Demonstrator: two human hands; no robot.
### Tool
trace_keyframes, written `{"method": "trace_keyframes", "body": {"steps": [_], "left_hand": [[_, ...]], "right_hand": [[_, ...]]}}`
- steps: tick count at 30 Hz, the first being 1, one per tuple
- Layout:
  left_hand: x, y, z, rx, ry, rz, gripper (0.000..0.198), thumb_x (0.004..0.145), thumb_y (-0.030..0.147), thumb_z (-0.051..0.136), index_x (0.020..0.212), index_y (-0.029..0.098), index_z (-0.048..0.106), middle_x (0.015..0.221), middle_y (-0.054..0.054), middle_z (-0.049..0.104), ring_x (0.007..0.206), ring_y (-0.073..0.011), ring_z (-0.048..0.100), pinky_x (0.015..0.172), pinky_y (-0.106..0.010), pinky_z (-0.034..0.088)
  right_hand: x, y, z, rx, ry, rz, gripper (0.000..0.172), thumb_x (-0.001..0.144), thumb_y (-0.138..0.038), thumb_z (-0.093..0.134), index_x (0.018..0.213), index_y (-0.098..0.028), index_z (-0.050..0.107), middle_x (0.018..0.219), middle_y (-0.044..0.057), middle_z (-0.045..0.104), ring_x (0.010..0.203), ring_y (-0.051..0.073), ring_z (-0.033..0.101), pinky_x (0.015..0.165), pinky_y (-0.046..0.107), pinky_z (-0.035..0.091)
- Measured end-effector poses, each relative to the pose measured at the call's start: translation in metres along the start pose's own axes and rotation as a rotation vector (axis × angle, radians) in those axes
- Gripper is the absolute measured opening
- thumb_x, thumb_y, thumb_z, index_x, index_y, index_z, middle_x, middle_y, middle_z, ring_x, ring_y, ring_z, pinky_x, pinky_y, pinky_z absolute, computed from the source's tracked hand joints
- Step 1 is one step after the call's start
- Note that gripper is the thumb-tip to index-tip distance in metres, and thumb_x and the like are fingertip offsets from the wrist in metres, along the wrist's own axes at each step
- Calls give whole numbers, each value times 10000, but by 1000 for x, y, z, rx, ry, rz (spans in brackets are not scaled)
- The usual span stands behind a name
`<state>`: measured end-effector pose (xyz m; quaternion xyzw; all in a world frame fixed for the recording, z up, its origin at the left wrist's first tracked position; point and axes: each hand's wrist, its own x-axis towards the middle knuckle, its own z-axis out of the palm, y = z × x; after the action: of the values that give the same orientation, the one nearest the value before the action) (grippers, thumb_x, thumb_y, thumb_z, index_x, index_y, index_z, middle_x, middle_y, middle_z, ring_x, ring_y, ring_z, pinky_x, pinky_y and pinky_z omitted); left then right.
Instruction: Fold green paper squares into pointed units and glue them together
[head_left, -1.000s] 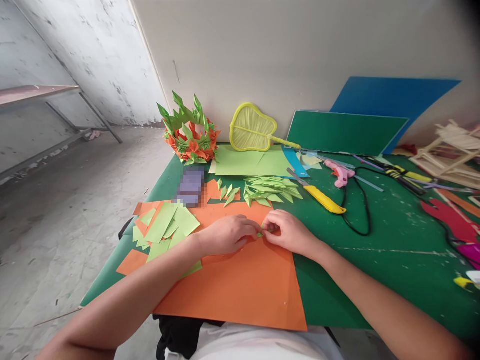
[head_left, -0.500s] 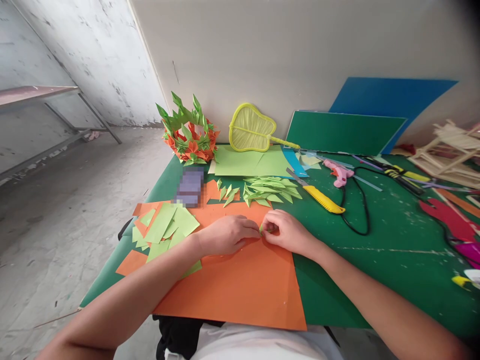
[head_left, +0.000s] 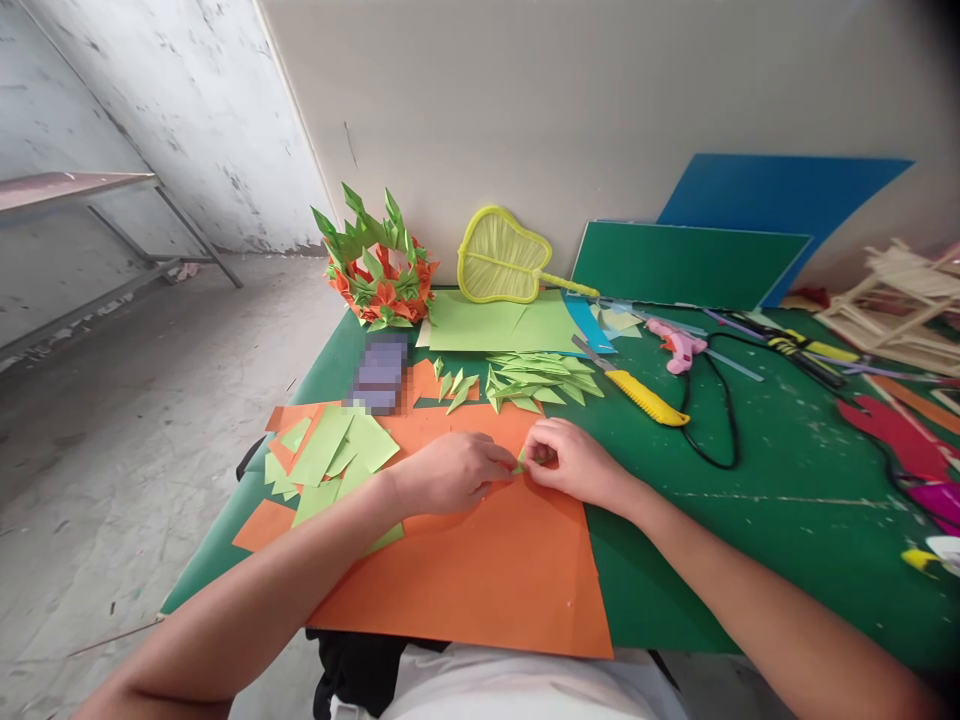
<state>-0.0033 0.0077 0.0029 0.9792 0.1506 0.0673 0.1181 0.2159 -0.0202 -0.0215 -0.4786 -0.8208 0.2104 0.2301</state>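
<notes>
Over the upper part of an orange paper sheet [head_left: 480, 580], my left hand [head_left: 454, 470] and my right hand [head_left: 566, 456] meet fingertip to fingertip. Between them shows a small piece of light green paper [head_left: 518, 464], mostly covered by the fingers. Both hands are closed, pinching that piece from either side. Just beyond them lies a pile of pointed, folded green paper pieces [head_left: 536, 380], with several smaller ones to its left. Loose green paper squares [head_left: 324, 452] and orange scraps are heaped beside my left forearm.
A green-and-orange folded-paper crown [head_left: 382, 265] stands at the back left near a pixelated dark object [head_left: 379, 373]. Behind the pile are green card [head_left: 502, 325] and a yellow fan [head_left: 504, 255]. To the right lie a yellow utility knife [head_left: 645, 397], a pink glue gun [head_left: 679, 345] and its black cord.
My left fingertips have shifted slightly, so a little more of the green piece shows between the hands. My right hand stays almost where it was.
</notes>
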Motion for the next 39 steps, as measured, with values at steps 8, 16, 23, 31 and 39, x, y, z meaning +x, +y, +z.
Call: {"method": "trace_keyframes", "body": {"steps": [8,16,23,31,39], "left_hand": [[2,1,3,-48,30,-7,306,878,105,455,1116,215,612,1059,-46,657,891,-176,592,758,-272,445],[4,0,6,-28,20,1,267,897,129,453,1064,218,641,1074,-44,632,898,-168,591,718,-250,441],[2,1,5,-8,13,-8,240,914,142,441,1027,200,643,1256,-48,587,876,-169,578,760,-281,462],[1,-1,7,-25,61,74,305,950,178,399,1157,203,623,1195,-76,617,1206,-247,457,1031,-398,389],[0,13,15,-34,7,15,363,974,202,327,1285,158,510,1264,-121,522,1123,-224,503,953,-332,453]], "right_hand": [[0,0,1,28,-1,13,127,733,-99,587,685,-193,516,693,-17,528,691,137,493,619,247,377],[-2,3,-8,106,-71,57,49,816,-172,582,785,-208,574,764,-6,558,731,143,512,625,247,396],[-9,11,-21,66,-91,76,99,853,-140,544,796,-215,574,765,-8,564,741,145,523,631,251,407],[-9,15,-25,-91,33,-45,145,871,-118,537,809,-213,629,811,15,626,822,175,548,700,289,425],[-12,17,-26,-134,55,41,201,905,-194,502,927,-239,697,902,42,660,897,210,583,727,320,467]]}}
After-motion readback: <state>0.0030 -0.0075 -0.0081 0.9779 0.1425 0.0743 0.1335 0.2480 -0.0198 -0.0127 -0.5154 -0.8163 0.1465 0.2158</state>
